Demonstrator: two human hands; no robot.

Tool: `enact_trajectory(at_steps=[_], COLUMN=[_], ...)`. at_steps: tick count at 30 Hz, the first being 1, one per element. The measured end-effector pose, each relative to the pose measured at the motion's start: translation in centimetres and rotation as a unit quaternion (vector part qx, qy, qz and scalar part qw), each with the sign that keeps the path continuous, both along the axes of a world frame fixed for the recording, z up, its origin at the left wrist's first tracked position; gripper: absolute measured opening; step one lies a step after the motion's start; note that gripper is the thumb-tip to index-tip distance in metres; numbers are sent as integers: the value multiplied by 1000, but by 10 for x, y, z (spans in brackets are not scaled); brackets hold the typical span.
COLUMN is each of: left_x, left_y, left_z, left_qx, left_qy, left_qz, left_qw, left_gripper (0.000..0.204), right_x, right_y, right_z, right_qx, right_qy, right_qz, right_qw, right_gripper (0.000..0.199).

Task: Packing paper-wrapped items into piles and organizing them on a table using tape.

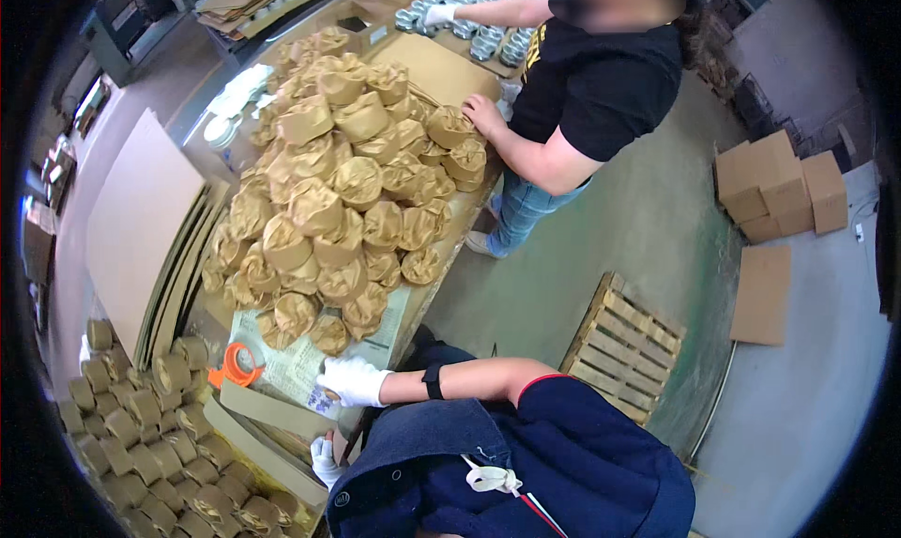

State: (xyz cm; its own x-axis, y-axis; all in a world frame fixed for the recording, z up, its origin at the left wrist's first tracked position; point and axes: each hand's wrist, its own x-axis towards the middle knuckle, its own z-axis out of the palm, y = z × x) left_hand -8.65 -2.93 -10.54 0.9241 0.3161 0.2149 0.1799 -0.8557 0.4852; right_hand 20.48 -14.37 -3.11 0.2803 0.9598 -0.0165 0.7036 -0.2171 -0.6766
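My right hand (355, 381), in a white glove with bare fingertips, is above the newspaper (300, 360) at the near end of the table. Its fingers are curled together; what they hold, if anything, cannot be made out. Lower down, by the table's corner, my left hand (326, 460) wears a similar glove. Its fingers look closed beside a cardboard strip (272, 407), and the apron hides part of it. An orange tape dispenser (239, 364) lies left of my right hand. Just beyond that hand begins a tall heap of brown paper-wrapped round parcels (328, 200).
Across the heap, a co-worker (610, 87) rests one hand on parcels; the other, gloved, reaches toward metal parts (469, 17). Cardboard sheets (141, 228) lean at the table's left. Stacked brown-wrapped rings (160, 444) fill the lower left. A wooden pallet (624, 345) lies on the floor right.
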Motion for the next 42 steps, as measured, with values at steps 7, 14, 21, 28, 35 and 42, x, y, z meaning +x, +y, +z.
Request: enact_trajectory(at_steps=[7,14,21,28,35,42], left_x=[-3,3,4,71,59,93], left_y=[-1,-12,-43,-58,-54,-11], left_z=[3,18,50,81,68,101], left_qx=[-37,-64,-118,30,4,-264], left_qy=[-17,5,30,61,-53,-101], left_qz=[28,62,214,101,110,326], left_qw=[999,996,969,993,993,902], left_gripper=[61,62,36,39,35,34], right_x=[1,2,42,53,17,-8], right_y=[9,8,0,-7,52,79], right_z=[-30,-31,30,24,3,34], right_qx=[30,77,-68,-106,-205,-121], right_qy=[48,59,143,286,549,155], right_qz=[10,19,136,41,50,19], right_qw=[998,995,978,952,809,980], right_gripper=[23,24,48,63,66,87])
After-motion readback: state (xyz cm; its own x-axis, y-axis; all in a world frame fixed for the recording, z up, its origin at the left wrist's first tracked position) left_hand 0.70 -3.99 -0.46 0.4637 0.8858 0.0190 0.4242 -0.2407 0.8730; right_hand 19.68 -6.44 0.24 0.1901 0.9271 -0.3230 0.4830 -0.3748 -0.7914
